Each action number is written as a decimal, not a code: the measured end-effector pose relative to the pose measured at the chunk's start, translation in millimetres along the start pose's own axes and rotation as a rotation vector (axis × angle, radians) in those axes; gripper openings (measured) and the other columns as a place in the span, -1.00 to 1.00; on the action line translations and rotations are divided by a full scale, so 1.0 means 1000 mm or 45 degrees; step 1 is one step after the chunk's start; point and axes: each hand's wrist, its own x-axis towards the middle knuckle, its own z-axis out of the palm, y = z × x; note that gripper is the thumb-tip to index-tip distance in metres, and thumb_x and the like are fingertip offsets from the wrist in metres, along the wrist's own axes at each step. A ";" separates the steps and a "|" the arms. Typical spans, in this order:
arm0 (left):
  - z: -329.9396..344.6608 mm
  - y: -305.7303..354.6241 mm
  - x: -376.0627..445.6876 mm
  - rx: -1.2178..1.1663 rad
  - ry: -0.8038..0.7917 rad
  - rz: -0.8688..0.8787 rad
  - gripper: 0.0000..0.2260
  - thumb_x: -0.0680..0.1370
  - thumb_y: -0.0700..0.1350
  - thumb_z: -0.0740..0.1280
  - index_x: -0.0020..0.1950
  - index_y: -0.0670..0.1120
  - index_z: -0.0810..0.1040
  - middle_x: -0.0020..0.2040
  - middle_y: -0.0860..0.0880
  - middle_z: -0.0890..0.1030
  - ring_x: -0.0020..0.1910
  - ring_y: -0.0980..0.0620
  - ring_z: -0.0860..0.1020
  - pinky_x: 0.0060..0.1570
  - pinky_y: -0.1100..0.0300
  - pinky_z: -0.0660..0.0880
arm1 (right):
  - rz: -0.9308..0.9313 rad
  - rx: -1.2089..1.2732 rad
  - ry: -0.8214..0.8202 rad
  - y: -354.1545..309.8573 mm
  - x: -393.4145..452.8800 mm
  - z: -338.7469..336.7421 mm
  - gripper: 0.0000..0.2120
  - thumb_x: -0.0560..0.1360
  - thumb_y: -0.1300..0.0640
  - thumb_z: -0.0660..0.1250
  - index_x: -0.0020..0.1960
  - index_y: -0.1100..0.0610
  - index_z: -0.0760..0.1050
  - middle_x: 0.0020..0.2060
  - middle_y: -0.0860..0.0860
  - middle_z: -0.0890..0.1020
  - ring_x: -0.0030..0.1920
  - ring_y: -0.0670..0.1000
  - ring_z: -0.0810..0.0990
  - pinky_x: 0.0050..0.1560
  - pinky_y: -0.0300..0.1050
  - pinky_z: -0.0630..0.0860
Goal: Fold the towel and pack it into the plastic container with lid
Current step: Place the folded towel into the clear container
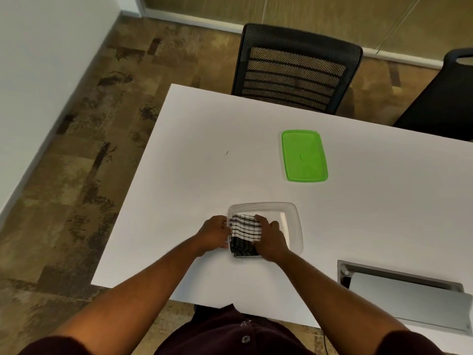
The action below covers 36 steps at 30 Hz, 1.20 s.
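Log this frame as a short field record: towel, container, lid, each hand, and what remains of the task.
towel: black-and-white checked towel, folded, lying in the left part of the container
container: clear plastic container, open, on the white table
lid: green lid, off, lying flat farther back on the table, apart from the container
left hand: left hand at the towel's left edge
right hand: right hand on the towel's right side
remaining: lid not yet on
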 end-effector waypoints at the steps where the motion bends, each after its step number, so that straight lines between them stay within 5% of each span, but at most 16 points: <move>1: 0.000 0.000 0.000 -0.006 -0.004 -0.001 -0.77 0.63 -0.21 0.27 0.28 -0.20 0.52 0.19 -0.22 0.62 0.12 -0.21 0.65 0.08 -0.09 0.64 | -0.002 0.008 0.010 0.001 -0.001 0.003 -0.21 0.48 0.15 0.40 0.61 -0.07 0.12 0.25 0.18 0.39 0.20 0.29 0.54 0.29 0.09 0.51; 5: 0.000 0.000 0.000 -0.009 -0.016 -0.003 -0.76 0.63 -0.21 0.27 0.30 -0.20 0.52 0.20 -0.23 0.62 0.14 -0.22 0.64 0.08 -0.08 0.64 | 0.025 -0.033 0.214 0.008 -0.005 0.002 -0.31 0.47 -0.03 0.41 0.54 -0.11 0.24 0.37 0.13 0.31 0.33 0.24 0.42 0.30 0.13 0.49; 8: -0.001 0.000 0.001 -0.006 0.000 0.000 -0.75 0.63 -0.21 0.27 0.30 -0.19 0.51 0.20 -0.21 0.62 0.13 -0.20 0.65 0.04 -0.01 0.65 | -0.259 -0.121 0.425 0.002 -0.004 0.000 -0.50 0.47 -0.08 0.40 0.39 -0.19 0.44 0.34 0.00 0.37 0.30 0.13 0.43 0.19 0.10 0.53; 11: -0.001 0.000 0.001 0.004 -0.006 0.022 -0.75 0.64 -0.20 0.27 0.31 -0.17 0.51 0.20 -0.18 0.63 0.11 -0.16 0.66 0.03 0.00 0.66 | -0.508 -0.317 0.171 -0.003 0.000 0.006 -0.43 0.48 -0.09 0.40 0.45 -0.31 0.35 0.42 -0.06 0.35 0.38 0.09 0.34 0.25 0.10 0.48; 20: -0.004 -0.003 0.007 0.011 -0.037 0.004 -0.73 0.62 -0.22 0.29 0.32 -0.17 0.49 0.19 -0.16 0.62 0.11 -0.12 0.65 -0.02 0.04 0.67 | -0.461 -0.495 0.003 -0.016 0.017 0.006 -0.43 0.34 -0.10 0.53 0.32 -0.29 0.48 0.43 -0.11 0.32 0.41 0.12 0.25 0.26 0.13 0.42; 25: -0.006 -0.003 0.010 0.016 -0.043 0.009 -0.73 0.62 -0.22 0.29 0.32 -0.15 0.49 0.20 -0.14 0.62 0.13 -0.11 0.64 -0.03 0.07 0.67 | -0.404 -0.228 0.231 -0.005 0.016 -0.004 -0.42 0.45 -0.22 0.39 0.43 -0.17 0.36 0.28 -0.08 0.51 0.31 0.09 0.46 0.19 0.09 0.51; 32: -0.012 -0.005 0.012 0.088 -0.026 0.066 -0.71 0.57 -0.22 0.32 0.29 -0.14 0.55 0.17 -0.09 0.65 0.07 -0.04 0.67 -0.11 0.09 0.68 | -0.361 -0.337 0.218 -0.002 0.017 0.015 -0.28 0.37 -0.24 0.44 0.48 -0.29 0.30 0.21 -0.05 0.34 0.25 0.09 0.34 0.02 0.05 0.60; 36: -0.016 -0.006 0.013 0.108 -0.029 0.106 -0.69 0.53 -0.23 0.35 0.28 -0.10 0.59 0.15 -0.05 0.68 0.11 0.00 0.65 -0.14 0.10 0.69 | -0.402 -0.314 0.188 0.000 0.019 0.011 -0.29 0.39 -0.27 0.43 0.50 -0.28 0.29 0.24 -0.05 0.35 0.27 0.07 0.34 0.09 0.06 0.60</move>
